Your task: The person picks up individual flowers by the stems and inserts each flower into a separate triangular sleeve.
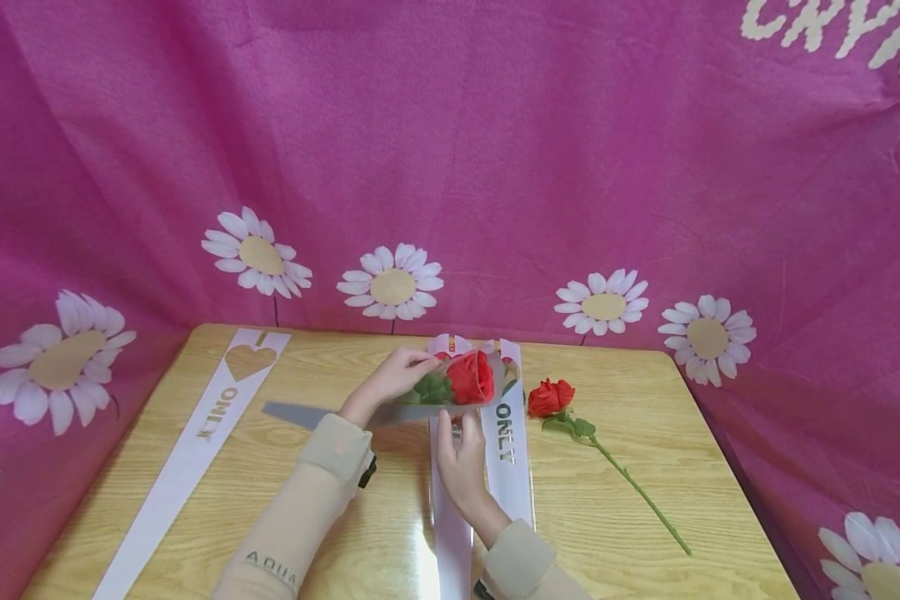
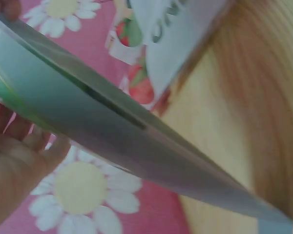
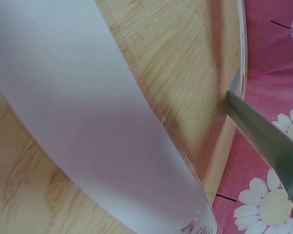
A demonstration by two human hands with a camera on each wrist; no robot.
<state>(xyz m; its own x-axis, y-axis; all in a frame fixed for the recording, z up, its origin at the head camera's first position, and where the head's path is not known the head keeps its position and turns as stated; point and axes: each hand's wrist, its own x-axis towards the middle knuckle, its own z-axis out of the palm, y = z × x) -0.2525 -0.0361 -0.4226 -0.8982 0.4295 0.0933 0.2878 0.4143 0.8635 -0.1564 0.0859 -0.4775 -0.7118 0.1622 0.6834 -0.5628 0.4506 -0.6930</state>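
A red artificial rose (image 1: 471, 377) with green leaves lies inside a clear-fronted, grey-backed flower sleeve (image 2: 122, 131), held sideways above the table with its narrow end to the left. My left hand (image 1: 393, 383) grips the sleeve along its far edge, beside the leaves. On the near edge, just below the bloom, my right hand (image 1: 465, 467) pinches the sleeve between thumb and fingers. Its fingertips (image 2: 10, 9) show at the corner of the left wrist view. In the right wrist view only part of the grey sleeve (image 3: 263, 139) is visible, and the hand is mostly out of sight.
Under the hands lie white ONLY sleeves (image 1: 512, 475), with red flowers at their far ends. Another white ONLY sleeve (image 1: 187, 458) with a heart lies at the left. A loose red rose (image 1: 551, 398) with a long green stem lies at the right. A pink daisy cloth (image 1: 450, 167) hangs behind the table.
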